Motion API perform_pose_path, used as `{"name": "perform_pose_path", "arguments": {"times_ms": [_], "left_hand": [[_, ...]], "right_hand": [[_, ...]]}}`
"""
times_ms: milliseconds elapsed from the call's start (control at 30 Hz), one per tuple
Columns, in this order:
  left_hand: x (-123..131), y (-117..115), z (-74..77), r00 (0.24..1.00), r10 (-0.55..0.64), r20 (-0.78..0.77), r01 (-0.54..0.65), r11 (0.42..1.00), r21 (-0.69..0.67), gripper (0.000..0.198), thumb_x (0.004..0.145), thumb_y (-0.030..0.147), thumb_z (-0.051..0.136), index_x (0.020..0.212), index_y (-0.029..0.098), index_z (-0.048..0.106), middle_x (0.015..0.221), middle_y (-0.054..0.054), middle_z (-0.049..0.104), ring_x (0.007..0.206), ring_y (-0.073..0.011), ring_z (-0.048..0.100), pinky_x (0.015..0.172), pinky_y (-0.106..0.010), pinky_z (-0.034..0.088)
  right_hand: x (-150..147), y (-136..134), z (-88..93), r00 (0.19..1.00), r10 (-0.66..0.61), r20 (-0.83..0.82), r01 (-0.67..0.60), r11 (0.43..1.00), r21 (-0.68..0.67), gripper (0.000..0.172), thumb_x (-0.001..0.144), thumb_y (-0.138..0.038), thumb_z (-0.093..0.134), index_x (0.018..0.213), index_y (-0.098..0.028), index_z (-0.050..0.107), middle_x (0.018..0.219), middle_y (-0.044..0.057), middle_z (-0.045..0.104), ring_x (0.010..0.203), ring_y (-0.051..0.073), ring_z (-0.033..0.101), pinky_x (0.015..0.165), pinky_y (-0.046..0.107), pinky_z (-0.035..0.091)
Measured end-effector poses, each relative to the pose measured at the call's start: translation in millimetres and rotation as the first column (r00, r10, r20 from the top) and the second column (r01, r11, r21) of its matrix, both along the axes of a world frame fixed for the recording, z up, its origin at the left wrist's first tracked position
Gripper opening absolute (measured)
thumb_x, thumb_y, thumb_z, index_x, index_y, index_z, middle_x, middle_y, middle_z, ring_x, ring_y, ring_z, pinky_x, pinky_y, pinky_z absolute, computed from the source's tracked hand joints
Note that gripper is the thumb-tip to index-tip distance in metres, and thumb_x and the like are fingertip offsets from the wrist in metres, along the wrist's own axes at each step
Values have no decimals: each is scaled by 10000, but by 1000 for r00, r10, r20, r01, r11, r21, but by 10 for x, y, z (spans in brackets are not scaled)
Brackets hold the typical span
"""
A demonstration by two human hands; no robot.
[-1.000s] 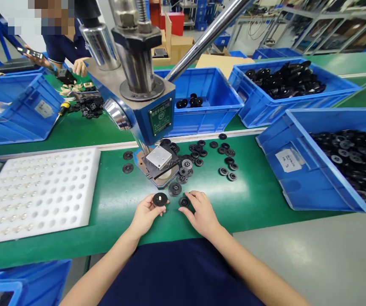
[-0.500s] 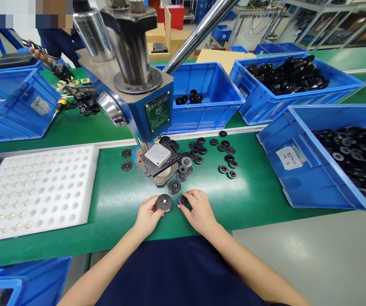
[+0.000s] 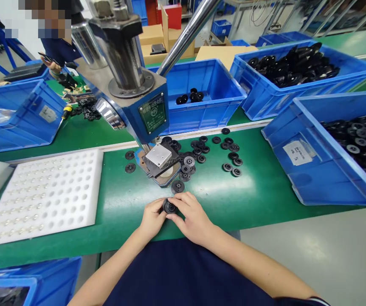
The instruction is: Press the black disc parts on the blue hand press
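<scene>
Close to the bench's front edge, my left hand (image 3: 152, 219) is closed on a round black disc at its left side. My right hand (image 3: 192, 216) pinches a smaller black wheel (image 3: 170, 206) from the right, on top of that disc. The two parts overlap, so the disc is mostly hidden; whether they are joined I cannot tell. Just beyond my fingers lies a loose black wheel (image 3: 178, 186). Behind it stands a hand press (image 3: 132, 97), with a metal block (image 3: 159, 155) on its base and several black wheels (image 3: 186, 168) heaped alongside.
A white foam tray (image 3: 89, 191) with rows of holes, some filled, lies left. Blue bins (image 3: 278, 165) of black parts stand right and behind. Two flat black discs (image 3: 130, 168) lie left of the press. A screwdriver (image 3: 66, 112) and another person's hand (image 3: 53, 66) are at far left.
My right hand has moved left with the smaller wheel and brought it onto the disc in my left hand. The hands, apart before, now meet. The camera view has shifted slightly.
</scene>
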State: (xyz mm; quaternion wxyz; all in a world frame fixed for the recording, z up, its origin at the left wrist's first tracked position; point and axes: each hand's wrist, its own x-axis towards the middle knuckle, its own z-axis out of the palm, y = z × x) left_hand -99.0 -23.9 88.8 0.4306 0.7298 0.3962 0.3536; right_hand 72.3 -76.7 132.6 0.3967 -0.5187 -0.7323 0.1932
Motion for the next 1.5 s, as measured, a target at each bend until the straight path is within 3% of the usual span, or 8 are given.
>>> {"name": "perform_pose_path", "arguments": {"times_ms": [233, 933, 1500], "left_hand": [[-4, 5, -12, 998, -50, 43, 46, 996, 78, 249, 848, 99, 613, 996, 214, 778, 969, -60, 797, 859, -199, 757, 820, -312, 603], [-4, 8, -4, 998, -49, 48, 42, 989, 142, 297, 878, 81, 588, 1063, 226, 769, 1045, -66, 790, 902, -209, 766, 819, -325, 630], [-20, -19, -39, 1000, -4, -17, 6, 996, 85, 245, 866, 120, 570, 975, 197, 775, 977, -71, 794, 888, -221, 759, 818, -351, 629]], "right_hand": [[-20, -7, -25, 1000, -23, 8, 22, 998, 66, 330, 919, -239, 630, 1238, -171, 583, 1081, 119, 643, 975, 246, 564, 828, 441, 522], [-47, 37, -23, 999, -25, -27, 26, 999, 37, 322, 898, -249, 667, 1209, -181, 618, 1061, 108, 648, 978, 239, 572, 824, 436, 525], [-65, 47, -70, 999, -40, -2, 40, 999, -2, 328, 917, -291, 645, 1229, -191, 620, 1052, 107, 648, 977, 245, 564, 813, 430, 506]]}}
